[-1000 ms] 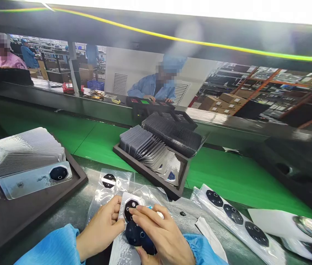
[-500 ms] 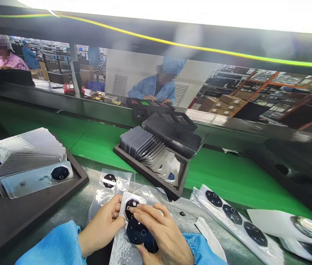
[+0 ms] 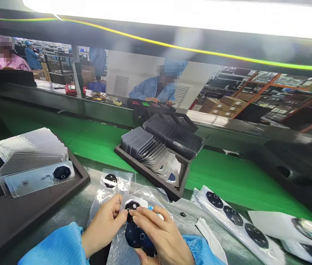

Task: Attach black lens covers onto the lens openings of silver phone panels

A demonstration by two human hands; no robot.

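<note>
A silvery panel (image 3: pixel 121 246) with a dark camera-shaped disc (image 3: pixel 134 235) lies low in the centre. Over its upper end is a small clear piece with a black octagonal disc (image 3: pixel 131 206). My left hand (image 3: pixel 105 224) pinches the left edge of that small piece, thumb beside the black disc. My right hand (image 3: pixel 160 233) bends over the right side, its fingertips on the black disc and its thumb lower, by the camera-shaped disc. What lies under my right palm is hidden. Clear plastic film with another black disc (image 3: pixel 110 180) lies just behind my hands.
A dark tray (image 3: pixel 23 217) holding fanned silvery panels (image 3: pixel 34 147) stands left. Another tray (image 3: pixel 147 170) of stacked panels sits on the green belt (image 3: pixel 216 173). Bagged black discs (image 3: pixel 233 215) and a white strip (image 3: pixel 209 235) lie right. Across the belt a person in blue (image 3: pixel 156 86) works.
My left thumb has moved right and up against the black disc. My right fingers have shifted slightly, and a bit of bright blue now shows behind them. The view has shifted slightly.
</note>
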